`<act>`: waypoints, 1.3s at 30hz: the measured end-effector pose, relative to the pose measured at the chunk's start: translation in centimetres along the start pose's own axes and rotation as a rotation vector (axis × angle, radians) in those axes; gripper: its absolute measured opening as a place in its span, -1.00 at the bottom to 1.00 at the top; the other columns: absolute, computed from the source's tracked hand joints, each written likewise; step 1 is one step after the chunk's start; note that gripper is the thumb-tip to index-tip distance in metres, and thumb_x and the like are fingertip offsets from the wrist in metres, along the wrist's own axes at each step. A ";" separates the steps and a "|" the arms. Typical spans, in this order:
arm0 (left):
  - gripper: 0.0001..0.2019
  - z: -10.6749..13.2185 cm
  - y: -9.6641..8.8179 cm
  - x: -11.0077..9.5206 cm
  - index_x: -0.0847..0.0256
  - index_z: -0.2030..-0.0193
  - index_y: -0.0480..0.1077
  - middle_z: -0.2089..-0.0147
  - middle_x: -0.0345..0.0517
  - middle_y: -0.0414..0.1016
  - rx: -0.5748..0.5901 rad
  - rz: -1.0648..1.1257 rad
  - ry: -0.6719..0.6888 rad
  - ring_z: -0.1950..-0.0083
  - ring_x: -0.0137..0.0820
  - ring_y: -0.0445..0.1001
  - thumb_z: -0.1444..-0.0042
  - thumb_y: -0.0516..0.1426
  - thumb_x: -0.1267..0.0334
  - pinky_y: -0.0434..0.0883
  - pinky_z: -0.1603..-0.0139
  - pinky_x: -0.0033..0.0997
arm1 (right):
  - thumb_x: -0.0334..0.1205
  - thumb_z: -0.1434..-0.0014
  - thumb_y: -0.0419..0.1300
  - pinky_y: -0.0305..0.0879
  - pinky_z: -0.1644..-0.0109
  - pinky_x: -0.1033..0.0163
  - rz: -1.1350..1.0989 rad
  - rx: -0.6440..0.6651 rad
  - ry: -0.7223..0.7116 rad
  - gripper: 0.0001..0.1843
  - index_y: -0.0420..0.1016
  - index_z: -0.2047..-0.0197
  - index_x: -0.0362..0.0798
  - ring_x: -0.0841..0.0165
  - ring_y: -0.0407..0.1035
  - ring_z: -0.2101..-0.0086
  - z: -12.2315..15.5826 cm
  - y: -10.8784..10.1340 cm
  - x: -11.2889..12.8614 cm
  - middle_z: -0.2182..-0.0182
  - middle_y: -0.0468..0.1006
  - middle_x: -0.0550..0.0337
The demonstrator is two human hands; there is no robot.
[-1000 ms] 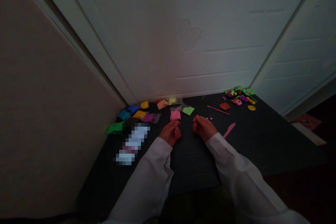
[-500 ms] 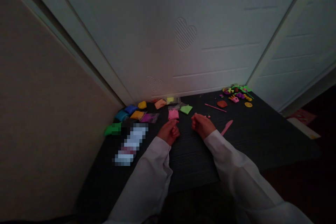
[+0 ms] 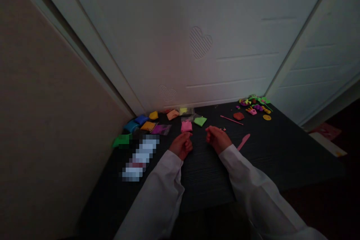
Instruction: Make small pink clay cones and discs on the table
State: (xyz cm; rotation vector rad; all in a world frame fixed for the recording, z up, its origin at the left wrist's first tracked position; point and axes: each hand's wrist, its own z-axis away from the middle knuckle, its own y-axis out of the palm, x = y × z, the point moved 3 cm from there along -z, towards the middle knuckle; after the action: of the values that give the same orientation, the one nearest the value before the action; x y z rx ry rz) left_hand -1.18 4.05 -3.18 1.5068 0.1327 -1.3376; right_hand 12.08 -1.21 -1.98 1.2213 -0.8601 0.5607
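Head view, left hand (image 3: 182, 144) and right hand (image 3: 217, 138) sitting curled like fists on dark table (image 3: 202, 174), can't tell if holding anything, pink bag (image 3: 186, 126) lying near.

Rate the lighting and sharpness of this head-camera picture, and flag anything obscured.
Head view: very dim, no glare; the dark table swallows detail, only the bright clay packets stand out. Head view: a pixelated patch hides something left of the left hand. Head view: whether the right hand holds anything is too dark to tell.
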 end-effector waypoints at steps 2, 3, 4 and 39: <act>-0.84 0.0 0.0 0.0 0.28 0.39 0.24 0.74 -0.36 0.08 -0.017 0.007 -0.008 0.71 -0.65 0.07 0.12 0.11 0.27 -0.04 0.71 -0.64 | -0.06 0.15 0.17 -0.02 0.59 0.38 0.002 -0.006 0.001 -0.76 0.36 0.55 -0.09 0.56 0.10 0.66 0.0 0.0 0.0 0.70 0.24 0.33; -0.84 0.0 0.0 0.1 0.29 0.39 0.25 0.73 -0.35 0.11 -0.031 0.012 -0.014 0.69 -0.65 0.10 0.13 0.12 0.29 -0.01 0.70 -0.64 | -0.07 0.16 0.18 -0.02 0.59 0.38 0.002 -0.010 -0.001 -0.76 0.35 0.56 -0.09 0.56 0.10 0.66 0.0 0.0 0.0 0.70 0.23 0.33; -0.84 0.0 0.0 0.1 0.29 0.39 0.25 0.70 -0.33 0.15 -0.049 0.015 -0.021 0.67 -0.64 0.15 0.15 0.13 0.30 0.04 0.68 -0.63 | -0.08 0.17 0.19 -0.02 0.59 0.38 0.003 -0.014 -0.004 -0.77 0.35 0.56 -0.09 0.56 0.10 0.66 0.0 0.0 0.0 0.70 0.23 0.33; -0.79 0.0 -0.1 0.2 0.26 0.36 0.21 0.75 -0.37 0.14 -0.034 -0.035 0.021 0.77 -0.67 0.00 0.12 0.10 0.20 -0.08 0.73 -0.64 | -0.13 0.08 0.14 0.04 0.55 0.38 -0.095 0.087 0.007 -0.74 0.24 0.63 -0.11 0.54 0.14 0.62 0.2 0.4 0.0 0.68 0.24 0.32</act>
State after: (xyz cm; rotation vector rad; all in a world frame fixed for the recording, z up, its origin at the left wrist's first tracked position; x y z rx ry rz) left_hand -1.18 4.01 -3.34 1.4967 0.1945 -1.3410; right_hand 11.75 -1.30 -1.71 1.3312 -0.7746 0.5297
